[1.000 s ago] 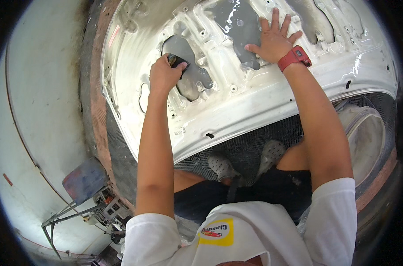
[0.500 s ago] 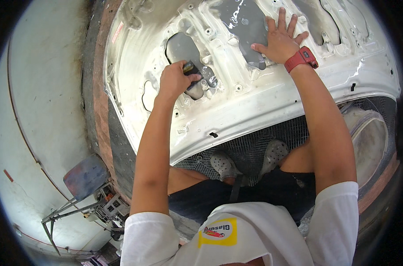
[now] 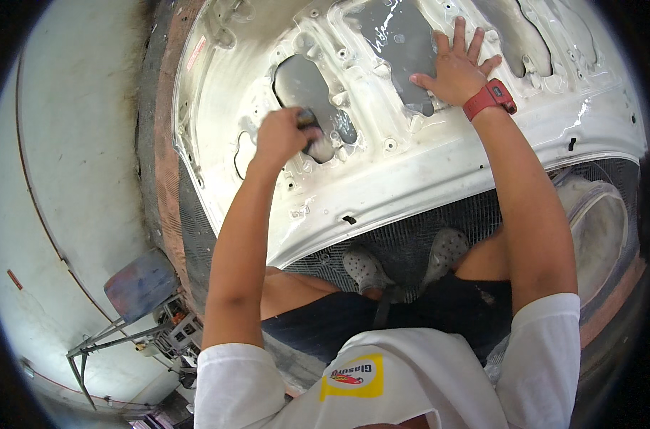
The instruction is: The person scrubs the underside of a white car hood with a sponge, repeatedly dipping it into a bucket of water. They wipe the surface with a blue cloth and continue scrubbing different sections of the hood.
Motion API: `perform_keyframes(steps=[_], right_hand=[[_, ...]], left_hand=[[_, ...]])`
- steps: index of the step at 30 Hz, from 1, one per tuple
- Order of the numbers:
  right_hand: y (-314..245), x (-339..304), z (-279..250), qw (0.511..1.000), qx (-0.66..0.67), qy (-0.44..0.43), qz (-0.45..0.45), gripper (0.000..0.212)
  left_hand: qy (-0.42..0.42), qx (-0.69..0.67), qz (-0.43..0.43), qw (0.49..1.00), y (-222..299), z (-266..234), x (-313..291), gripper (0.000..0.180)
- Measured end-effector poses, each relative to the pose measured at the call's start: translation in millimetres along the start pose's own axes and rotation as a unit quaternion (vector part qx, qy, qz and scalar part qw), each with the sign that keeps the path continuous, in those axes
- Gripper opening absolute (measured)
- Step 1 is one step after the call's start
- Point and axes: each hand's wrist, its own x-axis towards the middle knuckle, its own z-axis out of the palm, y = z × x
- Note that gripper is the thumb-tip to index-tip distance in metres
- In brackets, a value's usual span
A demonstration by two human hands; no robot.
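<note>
the left hand (image 3: 278, 134) is bent round a small dark pad (image 3: 307, 116), its fingers clamped on it; blur hides the pad's edges. the pad is over the left oval opening in a white metal panel (image 3: 361, 179), near the opening's lower left edge; whether it touches metal, i cannot tell. the right hand (image 3: 459, 77) is spread over the panel, fingers apart, beside a grey opening, its thumb over that opening. a red watch (image 3: 488, 99) circles the right wrist. the panel looks wet and shiny. below it, grey shoes (image 3: 366, 267) stand on a dark ribbed mat (image 3: 411, 217).
</note>
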Motion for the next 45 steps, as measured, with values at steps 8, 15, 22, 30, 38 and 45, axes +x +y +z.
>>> perform_keyframes(steps=[8, 15, 22, 30, 38, 45], right_hand=[[-4, -4, -7, 1.0, 0.006, -0.014, 0.005, 0.109], [-2, -3, -2, 1.0, 0.008, 0.005, 0.0, 0.11], [-3, -3, -2, 1.0, -0.003, 0.007, 0.007, 0.108], [-4, -4, -7, 1.0, 0.0, -0.01, 0.006, 0.108], [-7, -6, -6, 1.0, 0.01, 0.004, 0.005, 0.107], [1, -4, 4, 1.0, 0.012, 0.019, -0.015, 0.101]], left_hand=[[-0.143, 0.019, 0.053, 0.988, -2, -3, -3, 0.053], [-0.187, 0.03, 0.223, 0.956, -12, -4, 9, 0.049], [-0.133, -0.08, 0.019, 0.988, -2, 2, 21, 0.05], [-0.091, -0.154, -0.025, 0.984, 11, 12, 33, 0.05], [-0.084, -0.063, 0.11, 0.988, 21, 3, 39, 0.05], [-0.092, 0.013, 0.011, 0.996, 9, -23, 48, 0.057]])
